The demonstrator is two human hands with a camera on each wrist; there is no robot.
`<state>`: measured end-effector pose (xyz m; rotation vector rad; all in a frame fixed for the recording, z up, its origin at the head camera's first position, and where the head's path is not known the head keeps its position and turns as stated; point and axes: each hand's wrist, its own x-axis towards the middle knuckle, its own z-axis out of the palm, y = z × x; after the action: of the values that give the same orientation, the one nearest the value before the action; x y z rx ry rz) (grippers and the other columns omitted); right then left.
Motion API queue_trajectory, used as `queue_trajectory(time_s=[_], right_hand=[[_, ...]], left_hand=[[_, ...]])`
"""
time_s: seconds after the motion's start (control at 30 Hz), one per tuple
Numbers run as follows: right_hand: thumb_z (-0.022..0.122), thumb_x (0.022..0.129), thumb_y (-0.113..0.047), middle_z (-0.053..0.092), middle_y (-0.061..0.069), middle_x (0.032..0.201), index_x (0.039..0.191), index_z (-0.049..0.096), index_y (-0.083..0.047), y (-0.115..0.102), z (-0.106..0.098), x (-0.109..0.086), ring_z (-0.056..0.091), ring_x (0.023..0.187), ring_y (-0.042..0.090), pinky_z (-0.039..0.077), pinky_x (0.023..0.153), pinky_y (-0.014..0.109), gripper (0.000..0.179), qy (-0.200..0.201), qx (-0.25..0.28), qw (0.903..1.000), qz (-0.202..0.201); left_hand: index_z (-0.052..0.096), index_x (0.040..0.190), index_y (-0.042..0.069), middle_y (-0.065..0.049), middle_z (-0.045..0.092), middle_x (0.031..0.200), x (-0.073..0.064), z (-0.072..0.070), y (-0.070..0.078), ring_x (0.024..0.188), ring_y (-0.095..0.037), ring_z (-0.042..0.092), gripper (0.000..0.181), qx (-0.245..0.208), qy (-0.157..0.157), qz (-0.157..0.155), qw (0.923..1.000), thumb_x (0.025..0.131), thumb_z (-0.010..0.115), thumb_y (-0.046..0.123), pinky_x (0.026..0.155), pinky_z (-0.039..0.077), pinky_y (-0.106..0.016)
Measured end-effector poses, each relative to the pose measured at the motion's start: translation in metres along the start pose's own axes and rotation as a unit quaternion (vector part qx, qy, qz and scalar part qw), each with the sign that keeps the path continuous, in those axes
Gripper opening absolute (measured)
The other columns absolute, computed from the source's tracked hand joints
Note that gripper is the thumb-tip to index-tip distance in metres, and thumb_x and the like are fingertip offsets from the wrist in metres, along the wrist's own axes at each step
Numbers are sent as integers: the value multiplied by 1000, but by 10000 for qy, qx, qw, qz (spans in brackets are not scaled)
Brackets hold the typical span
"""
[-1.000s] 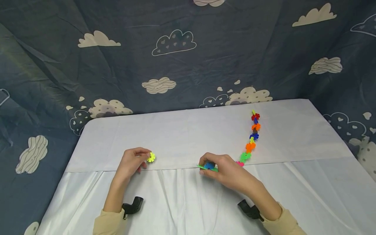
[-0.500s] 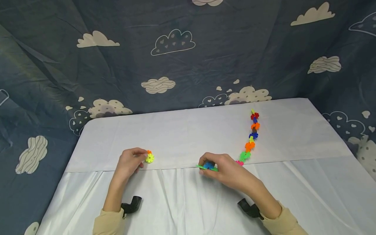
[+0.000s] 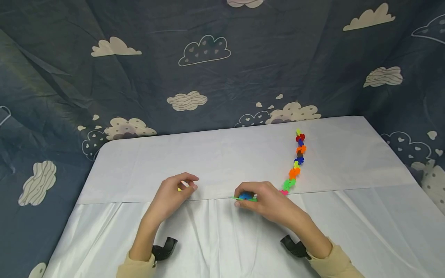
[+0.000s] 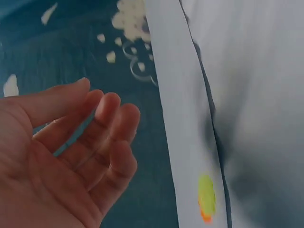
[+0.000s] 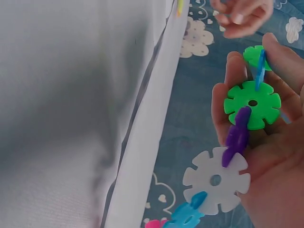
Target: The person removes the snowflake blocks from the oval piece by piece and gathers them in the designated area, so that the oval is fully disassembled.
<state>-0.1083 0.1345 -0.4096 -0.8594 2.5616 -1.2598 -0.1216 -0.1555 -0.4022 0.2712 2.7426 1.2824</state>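
Much of the joining looks done: a long chain of notched discs lies partly on the white bench, running from the right hand out towards 1 o'clock, where a yellow end disc finishes it. The right hand grasps the near end, thumb and fingers about a green end disc and the blue disc slotted into it. The right wrist view shows the next links fitted edge to edge: a second green disc, a purple disc, a white disc, a light blue disc and part of a pink disc.

The left hand, at 9 o'clock from the right, is released, its fingers loosely curved round nothing. A loose yellow disc and an orange piece lie on the bench, apart from the chain, between 4 and 5 o'clock from its fingertips in the left wrist view; whether those two are joined I cannot tell. They seem all that is left to attach, though others may be hidden.
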Motion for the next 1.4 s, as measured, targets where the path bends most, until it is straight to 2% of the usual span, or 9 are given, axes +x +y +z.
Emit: queue_trajectory(time_s=[0.13, 0.23, 0.3, 0.57, 0.77, 0.97, 1.13, 1.3, 1.4], right_hand=[[80, 84, -18, 62, -17, 89, 97, 71, -23, 0, 1, 1, 57, 80, 8, 50, 72, 27, 16, 126, -12, 9997, -197], [80, 83, -18, 63, -17, 91, 97, 71, -22, 1, 3, 1, 57, 80, 7, 50, 71, 26, 17, 180, 30, 9994, -303], [80, 84, -19, 63, -16, 91, 97, 71, -21, 1, 3, 1, 58, 80, 8, 51, 72, 26, 16, 173, 87, 9993, -330], [82, 81, -22, 62, -16, 84, 94, 64, -19, -2, 7, 1, 59, 77, 7, 52, 72, 30, 23, 92, 190, 9997, -119], [82, 81, -27, 62, -16, 86, 97, 61, -22, -3, 5, -1, 59, 78, 7, 51, 71, 28, 27, -29, 209, 9997, -78], [75, 88, -36, 61, -12, 82, 100, 62, -27, -2, -3, -2, 56, 75, 10, 48, 65, 26, 20, -490, 285, 9979, 317], [65, 96, -31, 61, -5, 81, 96, 66, -26, -1, -9, -4, 52, 68, 11, 43, 58, 25, 5, -870, 507, 9945, 274], [60, 99, -29, 65, 5, 84, 96, 67, -23, -2, -10, -4, 52, 65, 10, 42, 57, 24, 9, -1063, 853, 9902, 287], [60, 100, -27, 64, 5, 83, 95, 66, -21, -3, -10, -3, 51, 65, 10, 42, 58, 24, 10, -1036, 815, 9908, 291]], left_hand=[[72, 111, 16, 7, 65, 98, -7, 19, 19, 83, -11, 60, 20, -171, -478, 465, 9976, 91, 71, 15, 67, 50, -33], [71, 112, 19, 8, 65, 107, -11, 32, 30, 84, -9, 61, 21, -276, -889, 945, 9912, 91, 71, 14, 67, 51, -30], [70, 111, 19, 9, 65, 109, -13, 41, 34, 85, -7, 61, 21, -308, -1032, 1222, 9867, 92, 71, 13, 66, 51, -29], [71, 100, 16, 11, 67, 100, -16, 61, 40, 81, -5, 60, 14, 332, -585, 2057, 9763, 88, 74, 10, 67, 49, -24], [71, 90, 16, 11, 70, 93, -16, 67, 41, 75, -3, 59, 12, 280, -95, 2605, 9650, 85, 78, 8, 63, 49, -22], [68, 84, 18, 11, 68, 87, -15, 66, 40, 73, -1, 57, 18, 137, 269, 2898, 9566, 82, 78, 3, 60, 51, -27], [66, 83, 18, 12, 67, 88, -13, 65, 37, 75, 0, 57, 24, 32, 285, 3063, 9515, 79, 79, -2, 63, 53, -30], [67, 82, 18, 16, 66, 89, -10, 64, 33, 80, 2, 58, 22, -85, 149, 3158, 9487, 82, 77, -1, 70, 52, -23], [67, 83, 18, 16, 67, 90, -9, 64, 32, 81, 2, 59, 20, -56, 175, 3252, 9455, 83, 77, 0, 69, 51, -21]])
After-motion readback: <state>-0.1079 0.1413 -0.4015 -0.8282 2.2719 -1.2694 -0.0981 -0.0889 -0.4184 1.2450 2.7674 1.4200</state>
